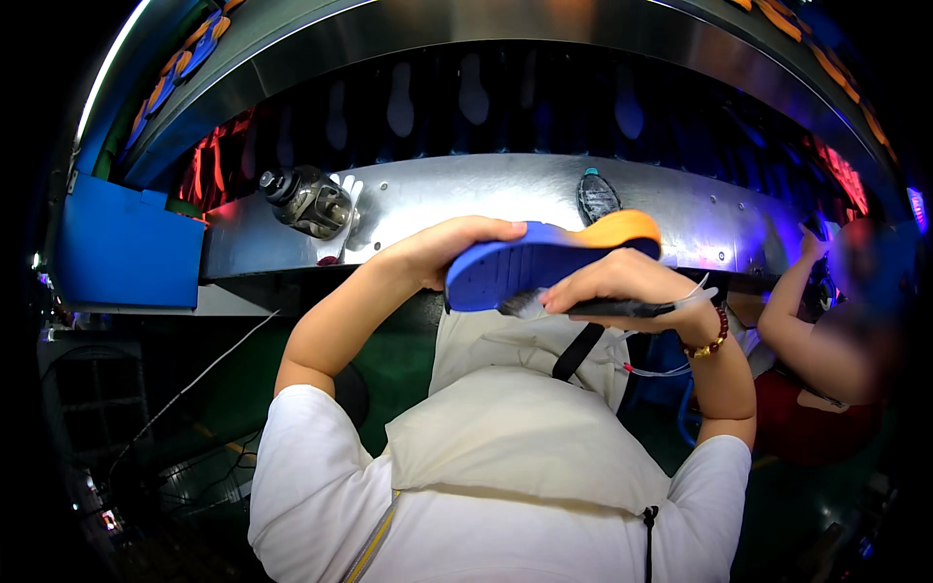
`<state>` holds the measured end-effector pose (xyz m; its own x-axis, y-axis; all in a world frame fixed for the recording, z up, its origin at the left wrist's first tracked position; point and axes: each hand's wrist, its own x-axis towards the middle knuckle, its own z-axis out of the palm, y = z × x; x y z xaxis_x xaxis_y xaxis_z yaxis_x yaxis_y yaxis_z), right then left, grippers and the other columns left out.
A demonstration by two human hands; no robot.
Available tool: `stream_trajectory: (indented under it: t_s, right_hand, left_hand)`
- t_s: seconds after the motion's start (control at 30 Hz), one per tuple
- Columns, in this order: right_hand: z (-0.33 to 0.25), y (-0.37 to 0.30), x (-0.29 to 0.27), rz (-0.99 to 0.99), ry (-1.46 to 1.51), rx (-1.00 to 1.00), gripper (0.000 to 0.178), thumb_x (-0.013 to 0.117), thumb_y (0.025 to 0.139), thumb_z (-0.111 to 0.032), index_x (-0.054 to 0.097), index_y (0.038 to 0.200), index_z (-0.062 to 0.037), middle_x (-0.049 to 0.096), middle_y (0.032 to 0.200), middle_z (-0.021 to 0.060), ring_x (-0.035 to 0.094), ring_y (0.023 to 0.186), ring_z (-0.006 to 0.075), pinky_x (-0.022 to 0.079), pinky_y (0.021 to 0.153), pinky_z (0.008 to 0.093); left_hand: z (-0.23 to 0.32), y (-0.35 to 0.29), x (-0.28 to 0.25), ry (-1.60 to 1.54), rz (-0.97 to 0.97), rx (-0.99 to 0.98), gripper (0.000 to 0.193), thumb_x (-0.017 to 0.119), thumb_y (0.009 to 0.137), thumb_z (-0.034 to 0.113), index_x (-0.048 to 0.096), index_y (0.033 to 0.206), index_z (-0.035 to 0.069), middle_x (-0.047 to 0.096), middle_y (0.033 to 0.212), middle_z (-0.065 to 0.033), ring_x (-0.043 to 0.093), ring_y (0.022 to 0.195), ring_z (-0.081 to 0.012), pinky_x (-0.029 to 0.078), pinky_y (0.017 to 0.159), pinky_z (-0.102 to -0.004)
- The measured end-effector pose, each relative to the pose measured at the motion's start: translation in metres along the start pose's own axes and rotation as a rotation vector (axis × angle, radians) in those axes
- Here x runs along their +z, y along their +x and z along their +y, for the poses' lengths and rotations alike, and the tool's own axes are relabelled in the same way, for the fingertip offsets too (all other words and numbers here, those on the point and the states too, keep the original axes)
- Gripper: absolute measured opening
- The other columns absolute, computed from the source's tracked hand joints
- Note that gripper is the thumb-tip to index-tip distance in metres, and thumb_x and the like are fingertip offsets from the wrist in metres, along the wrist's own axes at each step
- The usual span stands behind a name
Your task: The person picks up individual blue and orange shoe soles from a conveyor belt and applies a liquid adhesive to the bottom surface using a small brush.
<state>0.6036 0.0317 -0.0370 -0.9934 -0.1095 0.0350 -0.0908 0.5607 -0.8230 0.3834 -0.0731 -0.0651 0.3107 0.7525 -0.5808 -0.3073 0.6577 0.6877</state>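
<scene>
A blue shoe sole (501, 270) with an orange end is held up in front of my body, tilted. My left hand (449, 249) grips its blue end, with the thumb along the upper edge. In my right hand (627, 280) is a brush (637, 309) with a dark handle, held by closed fingers. Its pale bristles (525, 304) are at the lower edge of the sole's blue face; whether they touch it I cannot tell. A thin clear tube (671, 372) hangs by the brush and my right wrist.
On the metal ledge (457, 185) stand a dark, see-through bottle (316, 204) at left and a dark oval container with a teal top (598, 197). Blue-and-orange soles (199, 49) lie along the upper left edge. A co-worker's arm (792, 291) is at right.
</scene>
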Motion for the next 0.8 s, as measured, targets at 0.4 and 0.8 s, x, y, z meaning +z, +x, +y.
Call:
stream_trajectory:
  t_s: [0.4,0.8]
  right_hand:
    - [0.017,-0.022,-0.023,-0.031,-0.153,0.256,0.024,0.069,0.073,-0.006,0.065,0.095,0.0003,0.067,0.092,0.0117,0.065,0.083,0.0238,0.051,0.076,0.0296]
    - [0.096,-0.013,-0.001,0.963,0.064,0.186,0.017,0.058,0.083,-0.006,0.065,0.097,0.0006,0.065,0.088,0.0079,0.052,0.053,0.0053,0.042,0.046,0.0179]
  left_hand:
    - [-0.025,-0.006,-0.022,-0.002,0.149,0.034,0.064,0.057,0.081,0.044,0.045,0.121,-0.005,0.056,0.103,-0.0229,0.062,0.084,-0.0229,0.054,0.070,-0.0345]
    - [-0.046,0.026,-0.016,-0.660,-0.011,0.223,0.055,0.040,0.088,0.040,0.040,0.128,0.003,0.052,0.117,-0.0223,0.060,0.094,-0.0361,0.052,0.070,-0.0550]
